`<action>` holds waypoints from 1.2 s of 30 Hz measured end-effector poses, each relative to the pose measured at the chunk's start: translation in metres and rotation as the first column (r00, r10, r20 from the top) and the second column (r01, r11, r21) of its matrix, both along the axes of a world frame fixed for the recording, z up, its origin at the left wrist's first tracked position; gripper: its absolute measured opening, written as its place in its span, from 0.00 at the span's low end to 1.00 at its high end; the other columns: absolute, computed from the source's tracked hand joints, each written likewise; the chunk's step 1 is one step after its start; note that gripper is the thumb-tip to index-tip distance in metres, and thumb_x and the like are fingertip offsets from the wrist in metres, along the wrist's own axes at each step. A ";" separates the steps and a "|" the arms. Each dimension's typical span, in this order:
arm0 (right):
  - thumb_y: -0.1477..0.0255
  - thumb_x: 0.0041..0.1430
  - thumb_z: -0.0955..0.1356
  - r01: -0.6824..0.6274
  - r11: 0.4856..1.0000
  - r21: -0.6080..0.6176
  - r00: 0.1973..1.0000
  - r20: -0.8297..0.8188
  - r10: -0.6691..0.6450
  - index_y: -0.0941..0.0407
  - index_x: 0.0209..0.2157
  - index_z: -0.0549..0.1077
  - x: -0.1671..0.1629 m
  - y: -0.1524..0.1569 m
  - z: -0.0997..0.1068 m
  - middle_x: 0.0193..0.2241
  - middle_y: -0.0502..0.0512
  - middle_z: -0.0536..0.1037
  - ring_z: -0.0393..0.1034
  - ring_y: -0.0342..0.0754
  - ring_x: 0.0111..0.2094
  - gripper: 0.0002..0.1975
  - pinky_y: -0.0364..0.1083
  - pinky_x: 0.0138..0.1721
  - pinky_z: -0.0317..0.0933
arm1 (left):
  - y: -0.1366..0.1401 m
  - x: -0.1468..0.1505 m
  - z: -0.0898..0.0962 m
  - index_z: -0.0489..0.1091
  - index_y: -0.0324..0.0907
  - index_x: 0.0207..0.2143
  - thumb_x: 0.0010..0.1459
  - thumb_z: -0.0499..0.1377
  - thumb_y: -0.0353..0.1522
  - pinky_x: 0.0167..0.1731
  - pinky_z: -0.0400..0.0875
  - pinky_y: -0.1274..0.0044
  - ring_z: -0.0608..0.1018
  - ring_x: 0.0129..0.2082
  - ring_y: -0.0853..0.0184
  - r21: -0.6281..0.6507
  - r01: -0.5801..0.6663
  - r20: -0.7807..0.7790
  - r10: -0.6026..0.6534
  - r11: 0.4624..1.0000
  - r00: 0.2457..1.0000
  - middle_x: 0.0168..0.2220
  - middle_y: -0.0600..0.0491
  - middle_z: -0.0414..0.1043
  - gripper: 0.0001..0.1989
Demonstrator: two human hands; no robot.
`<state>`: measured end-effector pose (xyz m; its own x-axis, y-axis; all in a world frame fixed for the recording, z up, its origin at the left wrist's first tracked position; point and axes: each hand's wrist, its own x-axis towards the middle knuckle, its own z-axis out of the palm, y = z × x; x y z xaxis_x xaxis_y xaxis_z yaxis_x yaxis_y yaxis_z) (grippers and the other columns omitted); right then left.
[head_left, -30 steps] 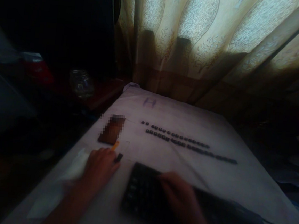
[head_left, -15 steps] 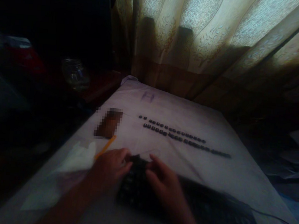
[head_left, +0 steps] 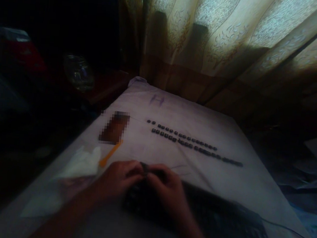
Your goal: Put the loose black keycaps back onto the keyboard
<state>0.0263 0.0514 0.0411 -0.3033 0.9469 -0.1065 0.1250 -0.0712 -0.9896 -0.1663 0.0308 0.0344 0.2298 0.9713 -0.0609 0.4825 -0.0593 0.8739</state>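
Observation:
My left hand (head_left: 121, 175) is closed in a pinch on a small dark piece (head_left: 144, 166), too blurred to name. My right hand (head_left: 166, 184) meets it there, its thumb and fingers closed on the same piece. Both hands are over the left end of a black keyboard (head_left: 222, 210), which lies slanting across the near side of the table; my right hand and forearm hide part of it. Beyond the hands, loose black keycaps lie in two long rows, a farther row (head_left: 188, 138) and a nearer row (head_left: 195, 148).
An orange stick-like tool (head_left: 110, 154) lies left of my hands, beside a crumpled white cloth or tissue (head_left: 84, 162). A pixelated brown object (head_left: 115, 128) is behind it on the covered table (head_left: 176, 107). A cable (head_left: 287, 228) runs off right. Curtains (head_left: 177, 35) hang behind.
My right hand has moved left to meet my left hand, and its fingers have closed at the small dark piece. The view has shifted slightly.

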 end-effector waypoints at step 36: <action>0.78 0.60 0.66 -0.423 0.856 0.298 0.756 0.636 0.152 0.57 0.33 0.75 -0.020 0.019 -0.004 0.31 0.54 0.80 0.76 0.48 0.33 0.06 0.44 0.38 0.66 | 0.010 -0.014 -0.049 0.75 0.51 0.48 0.63 0.55 0.33 0.48 0.69 0.73 0.78 0.45 0.65 0.150 -0.036 -0.045 0.044 0.988 0.998 0.45 0.56 0.79 0.14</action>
